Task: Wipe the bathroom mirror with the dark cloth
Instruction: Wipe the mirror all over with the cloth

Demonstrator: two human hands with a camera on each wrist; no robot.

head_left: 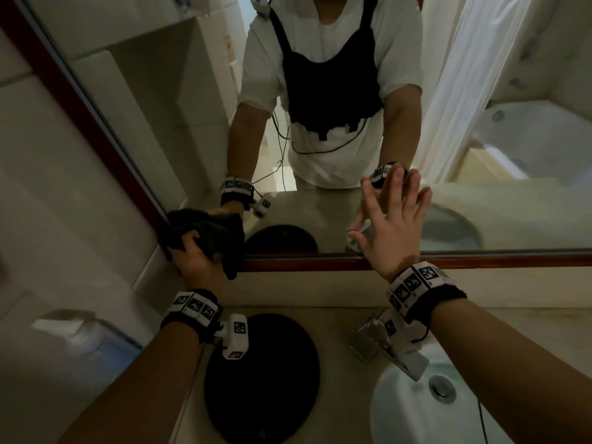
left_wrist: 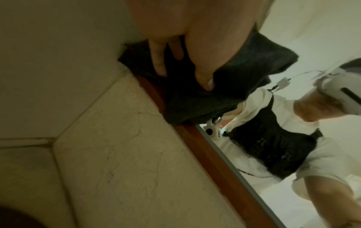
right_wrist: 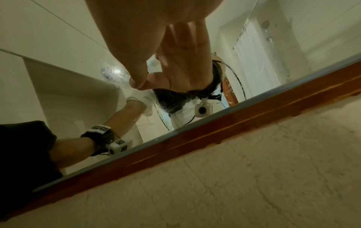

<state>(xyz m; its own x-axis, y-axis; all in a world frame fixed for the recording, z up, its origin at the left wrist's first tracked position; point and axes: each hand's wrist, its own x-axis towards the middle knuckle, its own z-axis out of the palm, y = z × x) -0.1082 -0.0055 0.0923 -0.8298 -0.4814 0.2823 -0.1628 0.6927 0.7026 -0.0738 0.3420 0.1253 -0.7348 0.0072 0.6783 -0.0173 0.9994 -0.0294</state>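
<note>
Pale-tiled bathroom, dim light, a marble-look counter [head_left: 336, 315] under a wood-framed mirror [head_left: 192, 107]. Dark cloth [head_left: 205, 233] sits bunched at the mirror's bottom-left corner, overlapping the red-brown frame [head_left: 320, 263] there and pressed to the glass; the left hand [head_left: 195, 261] grips it, fingers [left_wrist: 160, 61] curled into the folds. Right hand [head_left: 392, 219] is spread flat, fingers straight, against the glass near the bottom edge, right of centre, holding nothing (a brace, by the look of it). Below on the counter: a round dark mat [head_left: 262, 379] at left, a chrome tap [head_left: 368, 338] and white basin [head_left: 403, 411] at right. Risks, as judgement: the bare palm may leave prints on the glass, needing a second pass; the bunched cloth could snag on the frame lip and miss the corner; a trailing fold might drag over the counter. Writing: only black-and-white coded squares on the wristbands; nothing readable, no brands visible.
</note>
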